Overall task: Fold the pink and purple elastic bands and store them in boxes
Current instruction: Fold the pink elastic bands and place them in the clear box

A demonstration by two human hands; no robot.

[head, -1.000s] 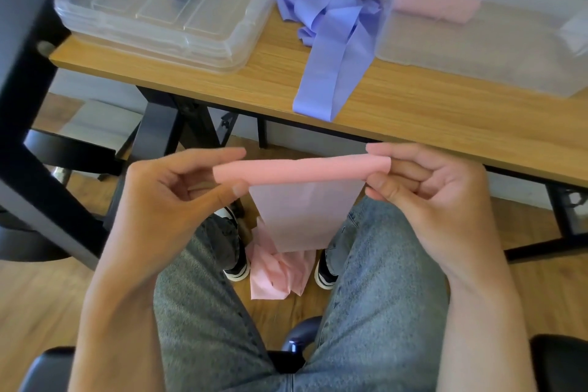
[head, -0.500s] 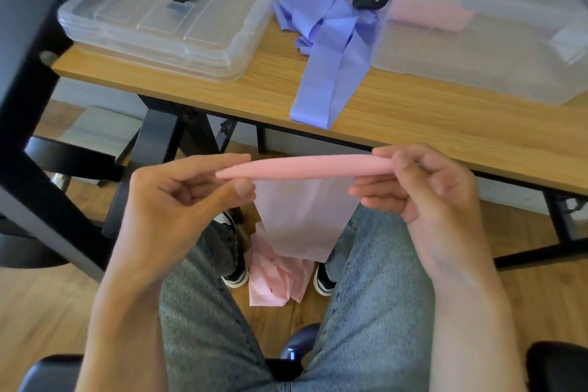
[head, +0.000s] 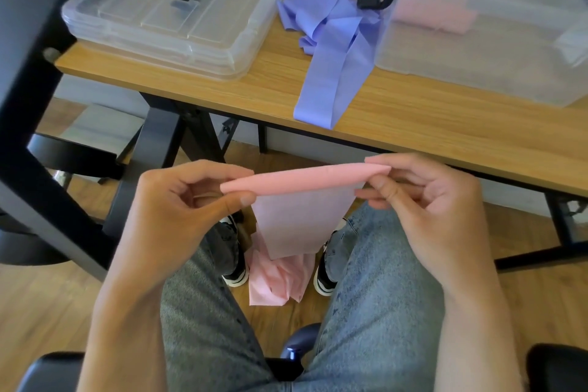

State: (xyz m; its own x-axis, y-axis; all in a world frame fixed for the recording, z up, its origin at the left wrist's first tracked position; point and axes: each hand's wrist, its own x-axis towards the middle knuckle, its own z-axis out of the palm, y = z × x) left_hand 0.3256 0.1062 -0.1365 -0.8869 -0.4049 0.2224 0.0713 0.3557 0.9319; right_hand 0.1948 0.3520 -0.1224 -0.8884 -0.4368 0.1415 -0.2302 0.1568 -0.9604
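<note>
The pink elastic band is held level above the person's lap, its folded top edge stretched between both hands, with the loose length hanging down between the knees and gathering in a crumpled heap on the floor between the shoes. Compared with half a second ago, the folded edge now tilts upward toward the right, and the right end sits higher and looks flatter, more creased. The left hand pinches the left end between thumb and forefinger, the other fingers curled underneath, much as before. The right hand has shifted its grip: the forefinger lies along the top of the fold and the thumb presses from below, with the remaining fingers loosely extended beneath the band. Beyond the hands, the purple elastic band lies unfolded on the wooden table, one end drooping over the near edge. To its right stands an open clear box with a folded pink band inside; to its left lies a clear lid with a black handle.
</note>
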